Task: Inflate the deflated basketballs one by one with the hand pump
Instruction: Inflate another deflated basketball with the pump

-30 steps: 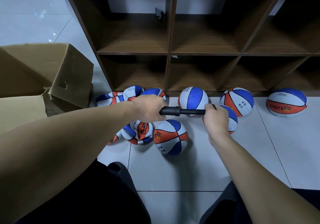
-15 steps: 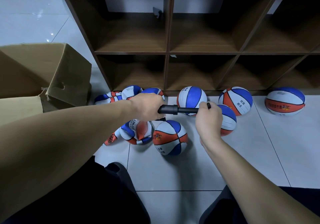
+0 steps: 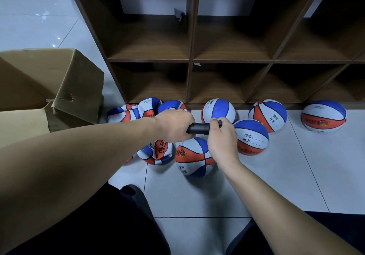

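I hold a black hand pump (image 3: 198,128) level above the floor. My left hand (image 3: 174,124) grips its barrel, and my right hand (image 3: 221,136) grips the handle end, close against the barrel. Below the pump lies a round blue, white and orange basketball (image 3: 192,157). A crumpled, flat ball (image 3: 156,153) sits to its left. Several more flat balls (image 3: 126,113) are heaped by the shelf's left foot. Round balls stand along the shelf base: a blue-white ball (image 3: 218,109), a second ball (image 3: 267,114), a nearer ball (image 3: 251,137) and a far-right ball (image 3: 324,115).
A dark wooden cubby shelf (image 3: 189,61) with bare compartments stands ahead on the white tiled floor (image 3: 286,175). An open cardboard box (image 3: 49,89) sits at the left. My dark-clothed knees fill the bottom of the view.
My right hand has moved left along the pump toward my left hand, pushing the handle in so that only a short piece of pump shows between them.
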Motion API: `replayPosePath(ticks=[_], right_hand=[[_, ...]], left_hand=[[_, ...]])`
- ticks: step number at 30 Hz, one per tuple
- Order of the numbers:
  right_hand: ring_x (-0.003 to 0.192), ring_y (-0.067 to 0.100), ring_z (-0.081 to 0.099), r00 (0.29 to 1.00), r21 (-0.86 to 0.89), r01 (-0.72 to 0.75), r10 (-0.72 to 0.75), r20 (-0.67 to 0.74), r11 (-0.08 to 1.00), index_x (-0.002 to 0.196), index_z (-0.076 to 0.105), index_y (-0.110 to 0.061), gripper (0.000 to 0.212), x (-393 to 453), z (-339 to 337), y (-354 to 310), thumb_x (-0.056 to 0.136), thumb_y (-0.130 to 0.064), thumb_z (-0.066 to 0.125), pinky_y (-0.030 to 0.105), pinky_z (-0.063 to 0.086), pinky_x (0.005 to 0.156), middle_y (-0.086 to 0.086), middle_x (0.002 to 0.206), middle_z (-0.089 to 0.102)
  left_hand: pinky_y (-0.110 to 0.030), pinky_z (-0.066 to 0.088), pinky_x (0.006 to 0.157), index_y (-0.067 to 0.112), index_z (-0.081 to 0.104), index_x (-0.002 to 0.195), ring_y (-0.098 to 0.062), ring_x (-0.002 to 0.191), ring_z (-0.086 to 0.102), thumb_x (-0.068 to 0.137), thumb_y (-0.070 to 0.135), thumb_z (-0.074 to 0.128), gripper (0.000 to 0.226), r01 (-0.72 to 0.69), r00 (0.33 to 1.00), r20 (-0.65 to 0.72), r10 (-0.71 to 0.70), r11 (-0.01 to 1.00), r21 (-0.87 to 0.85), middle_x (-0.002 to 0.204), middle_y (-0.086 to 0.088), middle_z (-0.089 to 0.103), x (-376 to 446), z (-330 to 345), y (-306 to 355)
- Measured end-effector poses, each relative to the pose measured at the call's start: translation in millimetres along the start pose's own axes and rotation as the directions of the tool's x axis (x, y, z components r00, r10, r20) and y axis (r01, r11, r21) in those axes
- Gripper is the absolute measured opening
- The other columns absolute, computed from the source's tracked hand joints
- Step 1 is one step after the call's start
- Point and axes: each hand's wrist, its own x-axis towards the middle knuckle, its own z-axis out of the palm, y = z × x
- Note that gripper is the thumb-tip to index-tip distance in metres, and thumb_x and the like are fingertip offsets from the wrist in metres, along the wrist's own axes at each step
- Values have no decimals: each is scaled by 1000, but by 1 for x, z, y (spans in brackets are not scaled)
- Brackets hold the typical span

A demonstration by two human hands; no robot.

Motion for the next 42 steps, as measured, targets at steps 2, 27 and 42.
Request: replayPosePath(ticks=[2,27,42], right_hand=[[70,22,52,1000,-20,17,-16,24,1000,84,51,-9,35,0,1,0,110,-32,45,40,43,63,3,73,55],[64,23,40,984,122,-78,96,-152,989,70,42,-14,31,15,-23,-2,100,-18,49,39,35,60,5,70,45],[66,21,49,998,79,-59,60,-11,995,78,46,-17,32,-3,4,-4,108,-27,48,35,40,60,2,73,52]], left_hand=[[-30,39,55,29,59,77,-18,63,61,100,43,65,28,-4,1000,14,4,1000,-2,68,4,62,0,2,-5],[-37,52,63,27,64,85,-21,69,65,99,47,69,25,75,996,48,-73,997,-36,74,1,67,-2,-6,-24],[-31,45,56,26,64,79,-21,64,65,98,42,68,25,26,998,52,-23,998,-49,68,2,65,1,0,-1]])
